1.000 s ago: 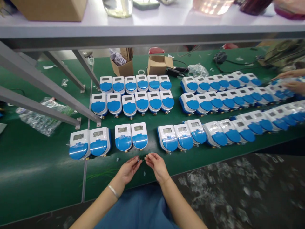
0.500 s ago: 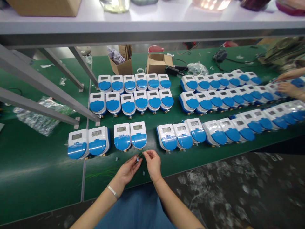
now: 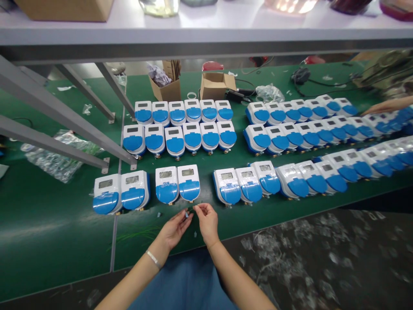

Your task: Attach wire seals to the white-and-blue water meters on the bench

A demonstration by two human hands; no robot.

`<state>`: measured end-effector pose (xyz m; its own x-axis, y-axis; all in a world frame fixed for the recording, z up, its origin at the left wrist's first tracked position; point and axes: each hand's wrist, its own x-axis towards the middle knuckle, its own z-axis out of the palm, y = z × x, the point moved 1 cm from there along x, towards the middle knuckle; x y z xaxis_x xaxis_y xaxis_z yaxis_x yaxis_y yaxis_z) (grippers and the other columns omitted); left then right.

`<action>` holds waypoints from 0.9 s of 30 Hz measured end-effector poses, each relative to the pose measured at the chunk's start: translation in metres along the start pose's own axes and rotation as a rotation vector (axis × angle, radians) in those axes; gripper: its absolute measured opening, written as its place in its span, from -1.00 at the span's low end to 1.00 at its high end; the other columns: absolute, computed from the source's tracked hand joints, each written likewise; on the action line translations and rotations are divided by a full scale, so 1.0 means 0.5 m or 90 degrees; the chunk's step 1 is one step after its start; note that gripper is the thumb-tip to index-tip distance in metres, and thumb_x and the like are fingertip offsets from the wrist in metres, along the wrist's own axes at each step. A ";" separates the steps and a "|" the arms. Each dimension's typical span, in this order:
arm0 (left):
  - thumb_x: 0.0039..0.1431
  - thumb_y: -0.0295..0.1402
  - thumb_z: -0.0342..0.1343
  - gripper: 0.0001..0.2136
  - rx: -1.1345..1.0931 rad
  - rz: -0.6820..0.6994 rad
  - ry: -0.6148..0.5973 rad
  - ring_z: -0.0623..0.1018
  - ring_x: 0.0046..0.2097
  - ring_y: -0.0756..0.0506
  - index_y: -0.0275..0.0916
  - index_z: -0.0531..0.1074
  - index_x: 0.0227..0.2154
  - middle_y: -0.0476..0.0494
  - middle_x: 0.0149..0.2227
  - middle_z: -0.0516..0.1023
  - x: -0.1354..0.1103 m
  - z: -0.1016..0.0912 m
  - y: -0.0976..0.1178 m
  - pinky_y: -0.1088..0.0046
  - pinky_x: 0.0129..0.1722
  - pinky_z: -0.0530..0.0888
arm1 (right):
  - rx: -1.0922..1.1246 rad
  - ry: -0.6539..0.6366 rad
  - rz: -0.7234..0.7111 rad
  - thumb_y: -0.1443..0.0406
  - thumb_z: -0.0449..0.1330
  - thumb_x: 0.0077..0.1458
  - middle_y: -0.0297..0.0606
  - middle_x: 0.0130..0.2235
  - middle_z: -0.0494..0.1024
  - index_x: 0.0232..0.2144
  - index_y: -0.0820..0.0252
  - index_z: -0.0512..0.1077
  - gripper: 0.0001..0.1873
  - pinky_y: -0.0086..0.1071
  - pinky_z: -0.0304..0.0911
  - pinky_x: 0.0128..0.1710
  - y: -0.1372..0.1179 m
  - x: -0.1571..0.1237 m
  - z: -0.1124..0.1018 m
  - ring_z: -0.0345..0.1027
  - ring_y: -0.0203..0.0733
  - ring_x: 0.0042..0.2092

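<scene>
Between the fingertips of my left hand (image 3: pixel 173 231) is a small light-blue plastic seal (image 3: pixel 186 215). My right hand (image 3: pixel 207 221) is closed in a pinch on a thin green wire (image 3: pixel 191 209), which runs toward the seal; whether it passes through is too small to tell. Just beyond my hands stand two blue-and-white meters (image 3: pixel 189 183) with small displays. More light-blue seals lie on the table, one loose seal (image 3: pixel 159 214) left of my fingers and another (image 3: pixel 195 234) between my wrists. A bunch of green wires (image 3: pixel 137 234) lies left of my left hand.
Rows of similar meters (image 3: pixel 229 183) cover the green table (image 3: pixel 80 241) to the right and behind. Metal shelf legs (image 3: pixel 74 135) slant down at left, under a white shelf (image 3: pixel 206 32). Cardboard boxes (image 3: pixel 213 88) stand at the back. Another person's hand (image 3: pixel 383 106) reaches in at right.
My hands stay almost in place, still pinching the seal and wire. At far right, only one of the other person's two hands still shows, now reaching farther left. The view shifts slightly.
</scene>
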<state>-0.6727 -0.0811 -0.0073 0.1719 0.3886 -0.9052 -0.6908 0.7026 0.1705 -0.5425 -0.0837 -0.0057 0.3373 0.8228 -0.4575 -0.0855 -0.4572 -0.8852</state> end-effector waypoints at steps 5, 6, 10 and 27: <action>0.12 -0.60 0.06 -0.90 0.000 0.001 -0.003 0.57 -0.17 -0.18 -0.44 0.48 -0.35 -0.29 -0.26 0.57 0.005 -0.004 -0.002 0.39 -0.16 0.55 | 0.001 0.006 0.006 0.18 0.21 -0.02 -0.27 -0.41 0.51 -0.42 0.22 0.37 -0.79 -0.36 0.30 -0.25 0.000 0.002 0.001 0.41 -0.22 -0.33; 0.12 -0.60 0.06 -0.90 0.003 0.001 -0.004 0.57 -0.16 -0.17 -0.44 0.48 -0.34 -0.30 -0.25 0.57 0.006 -0.005 -0.003 0.39 -0.15 0.55 | 0.001 0.007 0.005 0.17 0.21 -0.02 -0.27 -0.41 0.51 -0.42 0.22 0.37 -0.79 -0.36 0.30 -0.25 0.000 0.003 0.001 0.41 -0.22 -0.33; 0.11 -0.60 0.07 -0.90 0.012 0.003 -0.006 0.57 -0.16 -0.17 -0.43 0.48 -0.34 -0.31 -0.24 0.57 0.008 -0.008 -0.001 0.38 -0.15 0.55 | -0.004 0.003 0.001 0.17 0.21 -0.02 -0.27 -0.42 0.51 -0.42 0.21 0.37 -0.79 -0.36 0.31 -0.25 -0.002 0.002 0.001 0.41 -0.22 -0.34; -0.05 -0.54 0.26 -0.88 0.239 -0.008 0.005 0.58 -0.29 -0.08 -0.39 0.51 -0.38 -0.28 -0.34 0.59 0.001 0.007 0.009 0.45 -0.20 0.52 | 0.073 -0.057 0.143 0.25 0.29 -0.24 -0.29 -0.50 0.52 -0.53 0.24 0.42 -0.81 -0.35 0.28 -0.29 0.027 0.024 0.014 0.40 -0.20 -0.38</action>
<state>-0.6732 -0.0758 -0.0055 0.1729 0.3747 -0.9109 -0.3835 0.8774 0.2882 -0.5462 -0.0774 -0.0236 0.2143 0.7334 -0.6452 -0.2569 -0.5949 -0.7616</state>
